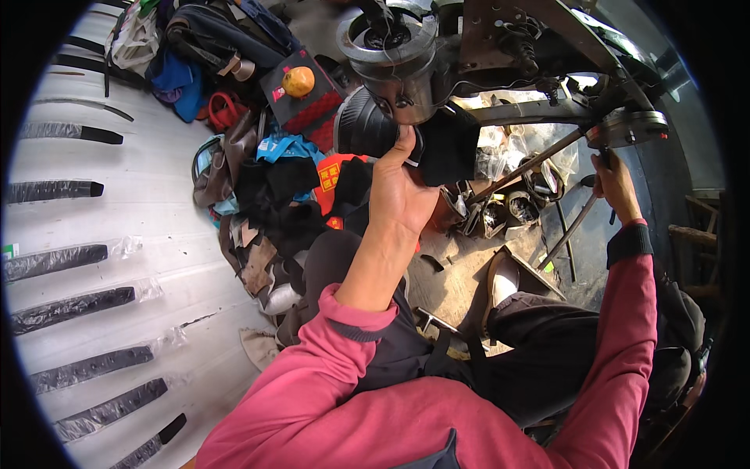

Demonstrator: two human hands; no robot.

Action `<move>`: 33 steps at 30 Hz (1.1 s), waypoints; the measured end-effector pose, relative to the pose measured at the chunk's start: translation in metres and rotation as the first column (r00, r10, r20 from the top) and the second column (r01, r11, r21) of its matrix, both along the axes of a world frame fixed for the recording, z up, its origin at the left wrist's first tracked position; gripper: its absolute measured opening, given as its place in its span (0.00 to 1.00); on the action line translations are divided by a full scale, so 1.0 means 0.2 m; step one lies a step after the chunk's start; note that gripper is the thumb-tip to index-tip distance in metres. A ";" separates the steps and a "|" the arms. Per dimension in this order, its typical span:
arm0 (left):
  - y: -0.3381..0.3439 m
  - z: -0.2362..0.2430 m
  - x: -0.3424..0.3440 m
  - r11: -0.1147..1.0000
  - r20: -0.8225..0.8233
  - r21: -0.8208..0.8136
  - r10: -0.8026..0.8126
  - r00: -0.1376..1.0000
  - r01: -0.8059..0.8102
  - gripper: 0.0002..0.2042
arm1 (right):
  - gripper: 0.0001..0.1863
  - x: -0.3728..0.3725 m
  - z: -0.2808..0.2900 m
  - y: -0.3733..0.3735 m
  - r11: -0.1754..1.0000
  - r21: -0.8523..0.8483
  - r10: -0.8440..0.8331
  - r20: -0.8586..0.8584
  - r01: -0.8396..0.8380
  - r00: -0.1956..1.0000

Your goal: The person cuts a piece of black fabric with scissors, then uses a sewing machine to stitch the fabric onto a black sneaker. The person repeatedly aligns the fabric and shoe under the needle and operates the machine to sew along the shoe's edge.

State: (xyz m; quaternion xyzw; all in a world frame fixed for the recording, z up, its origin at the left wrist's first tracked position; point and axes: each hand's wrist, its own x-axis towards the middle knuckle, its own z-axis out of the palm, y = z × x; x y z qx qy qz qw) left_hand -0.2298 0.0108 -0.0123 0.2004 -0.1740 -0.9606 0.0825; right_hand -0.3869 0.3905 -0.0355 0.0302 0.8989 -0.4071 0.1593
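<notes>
Evidently, the governing relation is that between the black shoe (364, 123) and the metal cylinder (411, 72) of the machine head. The shoe lies directly below and against the lower end of the cylinder, ahead of the person and slightly right of the body's midline. Its long axis runs roughly crosswise, left to right, with the ribbed dark part at the left and a black cloth part (455, 148) at the right. The exact point of contact under the cylinder is hidden, so alignment there cannot be verified.

The left hand (400, 191) is the nearer one. It is clamped on the near edge of the shoe, thumb uppermost and pointing away from the body toward the foot of the cylinder; the fingers underneath are largely concealed.

The right hand (619, 189) stands well apart from the left, out to the right. Its fingers are closed about a dark handle (605, 157) just below a round metal wheel (634, 129). It has no contact with the shoe, which lies to its left beyond a metal bar (539, 116).

In judgement, position and angle of the shoe depend on the left hand alone; any turning of the wheel would depend on the right. Main risk: the left thumb sits very close to the cylinder.
</notes>
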 end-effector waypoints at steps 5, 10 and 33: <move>0.00 0.01 0.00 0.999 -0.008 0.030 -0.024 1.000 0.024 0.20 | 0.14 0.05 0.34 -0.04 0.947 -0.239 0.134 -0.320 -0.217 0.938; 0.00 0.01 -0.01 1.000 0.011 -0.024 0.012 1.000 -0.012 0.22 | 0.15 -0.21 0.29 0.30 0.960 0.158 -0.066 -0.674 0.230 0.735; -0.05 0.00 -0.04 0.997 0.027 0.064 -0.039 0.999 0.037 0.16 | 0.16 -0.14 -0.03 0.20 0.946 0.242 -0.161 -0.230 0.217 0.960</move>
